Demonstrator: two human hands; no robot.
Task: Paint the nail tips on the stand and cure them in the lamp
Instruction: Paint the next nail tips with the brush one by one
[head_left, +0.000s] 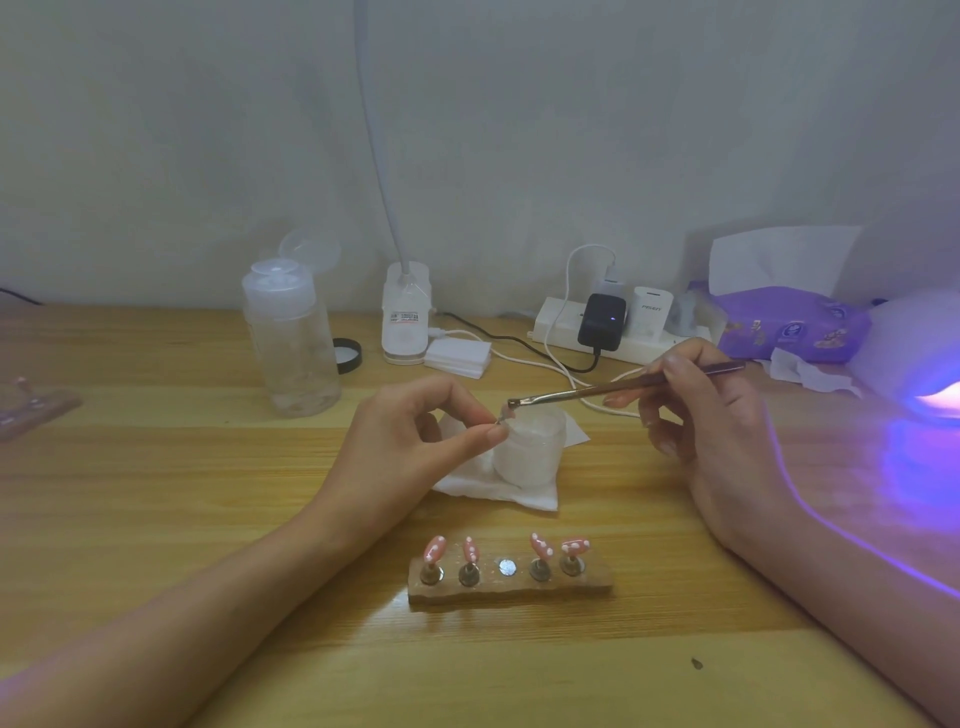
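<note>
- Pinched one small nail tip (503, 415) between the thumb and first finger of the left hand (415, 431), with the other fingers loosely curled.
- Held that nail tip up just above the little white jar (530, 457).
- Gripped a thin brush (623, 387) in the right hand (696, 410) like a pencil, fingers curled round the handle.
- Touched the dark end of the brush to the pinched nail tip.
- Had the jar standing on a white paper (498, 496) in the middle of the worktop (156, 493).
- Had the stand (511, 587) close in front, between the two arms, touched by neither hand.
- Carried four pink nail tips (434, 549) with white dots on the stand, two on each side of a round silver disc (507, 567).
- Had the lamp (914, 353) at the far right edge of the worktop, glowing purple, well apart from the stand.
- Had a see-through bottle (291, 343) with its lid flipped open at the back left.
- Had a purple tissue pack (789, 322) at the back right, just beside the lamp.
</note>
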